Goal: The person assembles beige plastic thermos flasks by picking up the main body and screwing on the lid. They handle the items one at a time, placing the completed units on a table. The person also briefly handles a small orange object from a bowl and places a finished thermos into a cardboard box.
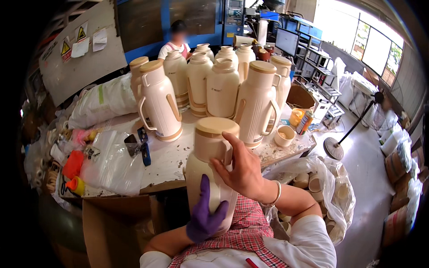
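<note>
A cream thermos flask (195, 172) stands upright close to my body, at the table's front edge. My left hand (206, 219), in a purple glove, is wrapped around its lower body with the thumb pointing up. My bare right hand (243, 169) grips the flask's cup lid (217, 127) from the right; the forefinger rests by its tan top and the thumb on its side. Beyond it, one lidded thermos flask (158, 102) is on the left and another lidded thermos flask (258, 98) on the right. Between them, several flasks without lids (223, 91) stand grouped.
A blue-handled tool (145, 149) and clear plastic bags (111, 165) lie on the table's left. A small cream cup (284, 135) and a spray can (305, 122) stand right. A plastic-lined bag of cups (342, 201) sits beside me; a co-worker (176, 42) is behind the flasks.
</note>
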`<action>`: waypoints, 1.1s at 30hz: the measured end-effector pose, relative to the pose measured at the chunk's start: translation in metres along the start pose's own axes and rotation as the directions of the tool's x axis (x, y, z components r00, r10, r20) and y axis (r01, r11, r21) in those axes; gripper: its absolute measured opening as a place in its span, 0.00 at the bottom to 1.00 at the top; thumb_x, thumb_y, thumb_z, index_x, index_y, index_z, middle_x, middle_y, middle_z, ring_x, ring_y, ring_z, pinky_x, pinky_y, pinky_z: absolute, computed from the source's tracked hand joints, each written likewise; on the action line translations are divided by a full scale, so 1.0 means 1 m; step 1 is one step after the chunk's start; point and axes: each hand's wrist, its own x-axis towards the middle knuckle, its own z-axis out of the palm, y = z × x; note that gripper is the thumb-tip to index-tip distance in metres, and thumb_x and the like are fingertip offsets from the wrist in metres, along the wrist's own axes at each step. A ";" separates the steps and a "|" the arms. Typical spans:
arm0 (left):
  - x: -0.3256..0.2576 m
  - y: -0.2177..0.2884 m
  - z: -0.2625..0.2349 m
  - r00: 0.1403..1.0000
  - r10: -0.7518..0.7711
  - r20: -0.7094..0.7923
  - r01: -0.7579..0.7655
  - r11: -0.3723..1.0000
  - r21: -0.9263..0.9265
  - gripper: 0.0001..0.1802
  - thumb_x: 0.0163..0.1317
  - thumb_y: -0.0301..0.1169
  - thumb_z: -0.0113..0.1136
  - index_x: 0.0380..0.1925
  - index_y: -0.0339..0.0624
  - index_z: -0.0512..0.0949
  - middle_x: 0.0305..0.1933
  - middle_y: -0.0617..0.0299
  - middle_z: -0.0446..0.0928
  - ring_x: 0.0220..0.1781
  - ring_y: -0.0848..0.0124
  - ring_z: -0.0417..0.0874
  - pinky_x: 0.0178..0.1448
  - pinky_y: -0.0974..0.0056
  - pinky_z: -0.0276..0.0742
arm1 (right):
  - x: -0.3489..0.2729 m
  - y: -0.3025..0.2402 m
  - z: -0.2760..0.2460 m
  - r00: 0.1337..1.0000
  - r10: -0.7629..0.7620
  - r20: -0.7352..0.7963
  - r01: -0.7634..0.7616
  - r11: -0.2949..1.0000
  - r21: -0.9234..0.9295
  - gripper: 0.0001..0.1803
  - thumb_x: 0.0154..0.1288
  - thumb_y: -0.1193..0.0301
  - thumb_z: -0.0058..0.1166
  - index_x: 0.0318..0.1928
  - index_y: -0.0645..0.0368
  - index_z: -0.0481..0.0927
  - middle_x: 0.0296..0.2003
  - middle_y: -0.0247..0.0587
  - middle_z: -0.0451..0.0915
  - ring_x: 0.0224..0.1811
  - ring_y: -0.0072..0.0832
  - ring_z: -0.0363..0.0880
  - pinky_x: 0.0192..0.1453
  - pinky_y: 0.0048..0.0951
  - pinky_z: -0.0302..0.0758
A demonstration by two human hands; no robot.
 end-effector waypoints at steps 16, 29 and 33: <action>0.195 -0.060 0.124 0.992 0.029 -0.124 -0.070 0.939 -0.336 0.43 0.60 0.29 0.58 0.72 0.46 0.46 0.38 0.52 0.79 0.18 0.74 0.74 0.24 0.67 0.75 | -0.131 0.137 -0.040 0.945 0.288 -0.157 -0.291 0.957 0.004 0.24 0.53 0.78 0.62 0.53 0.61 0.75 0.65 0.55 0.58 0.61 0.45 0.68 0.57 0.38 0.73; 0.403 -0.117 0.067 0.630 0.739 -0.238 -0.537 0.636 0.553 0.24 0.63 0.29 0.58 0.58 0.34 0.67 0.58 0.47 0.71 0.60 0.57 0.72 0.65 0.58 0.64 | -0.514 0.324 -0.048 0.147 0.890 -0.433 -0.963 0.029 -0.267 0.14 0.55 0.71 0.56 0.42 0.64 0.77 0.45 0.55 0.73 0.49 0.48 0.71 0.54 0.42 0.69; 0.519 -0.141 0.017 0.716 0.649 0.256 -0.519 0.250 0.817 0.29 0.67 0.41 0.54 0.59 0.29 0.66 0.61 0.41 0.69 0.61 0.49 0.71 0.64 0.58 0.66 | -0.526 0.317 -0.043 -0.129 0.906 -0.403 -0.950 -0.229 -0.211 0.20 0.59 0.69 0.57 0.50 0.68 0.74 0.52 0.60 0.71 0.56 0.52 0.69 0.59 0.44 0.69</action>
